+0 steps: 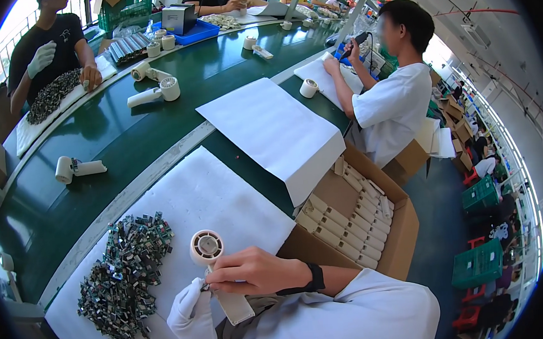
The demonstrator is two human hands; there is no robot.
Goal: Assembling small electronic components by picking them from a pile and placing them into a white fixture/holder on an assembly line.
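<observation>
A white handheld fan with a round slotted head [207,246] and a pale open handle [235,307] is between my hands, above the white-covered work surface. My left hand [192,317], in a white glove, is closed at the fan's side, its thumb and finger pressed together near the middle. My right hand [253,271], bare with a black wristband, reaches across the upper handle with fingertips pinched beside the glove. What is between those fingertips is too small and covered to make out. Left of the fan lies a large heap of small green circuit boards [125,277].
A cardboard box [405,236] with rows of pale handle parts stands at my right. White sheeting [275,131] lies ahead. Beyond is a green conveyor [108,137] carrying several fans. A co-worker in white [392,98] holds a tool at the right; another [52,52] sits across the belt.
</observation>
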